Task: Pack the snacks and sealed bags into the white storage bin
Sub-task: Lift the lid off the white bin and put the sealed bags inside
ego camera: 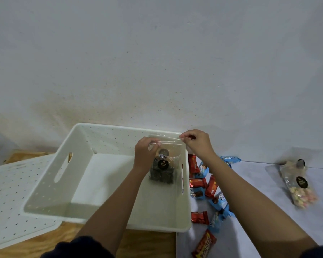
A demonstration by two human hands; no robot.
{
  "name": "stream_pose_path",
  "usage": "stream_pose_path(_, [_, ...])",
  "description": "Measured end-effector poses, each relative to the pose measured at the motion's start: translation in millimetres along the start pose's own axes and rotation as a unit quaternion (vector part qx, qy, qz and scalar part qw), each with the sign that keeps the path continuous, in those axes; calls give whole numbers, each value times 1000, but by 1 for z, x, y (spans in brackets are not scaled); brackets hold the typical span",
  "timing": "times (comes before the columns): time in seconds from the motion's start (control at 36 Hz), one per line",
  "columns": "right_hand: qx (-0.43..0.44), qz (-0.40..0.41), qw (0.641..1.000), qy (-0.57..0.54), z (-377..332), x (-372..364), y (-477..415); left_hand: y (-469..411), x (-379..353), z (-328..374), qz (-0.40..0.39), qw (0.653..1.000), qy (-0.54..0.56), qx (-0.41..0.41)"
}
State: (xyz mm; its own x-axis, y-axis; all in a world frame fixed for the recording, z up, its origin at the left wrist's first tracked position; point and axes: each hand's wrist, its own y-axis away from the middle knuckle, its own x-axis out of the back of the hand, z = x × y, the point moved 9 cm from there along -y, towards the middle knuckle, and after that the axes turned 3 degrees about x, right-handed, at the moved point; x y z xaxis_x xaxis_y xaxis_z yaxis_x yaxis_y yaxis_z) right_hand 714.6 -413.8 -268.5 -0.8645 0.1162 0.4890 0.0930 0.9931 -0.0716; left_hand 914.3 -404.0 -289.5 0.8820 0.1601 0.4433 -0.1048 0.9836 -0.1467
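We count one white storage bin (108, 183), one cookie bag (162, 170) hanging in its right part, one pale snack bag (298, 185) lying well apart on the right, and about five red bars (211, 186) and five blue packets (219, 201) just beside the bin's right wall. The left half of the bin floor is free. With both arms stretched forward, our left hand (145, 155) and right hand (198, 141) each pinch the cookie bag's top edge.

Storage bin (45, 185) at the table's (147, 243) back edge — lid (13, 192) to its left, snack packs (211, 186) just right. One sealed bag (162, 174) inside the bin's right end; another bag (298, 185) far right.
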Motion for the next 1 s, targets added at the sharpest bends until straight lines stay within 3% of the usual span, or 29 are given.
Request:
stream_pose_path(0.17, [11, -32, 998, 49, -9, 23, 5, -1, 2, 23, -20, 998, -46, -26])
stream_pose_path(0.36, [20, -20, 994, 101, -6, 109, 20, 3, -36, 99, -61, 987, -116, -87])
stream_pose_path(0.67, [-10, 40, 953, 300, 87, 296, 70, 65, -228, 206, -197, 933, -210, -214])
stream_pose_path(0.92, [19, 39, 910, 412, 173, 370, 68, 110, -378, 190, -265, 854, -415, -165])
stream_pose_path(1.0, [54, 34, 904, 424, 195, 375, 58, 117, -408, 183, -256, 852, -424, -169])
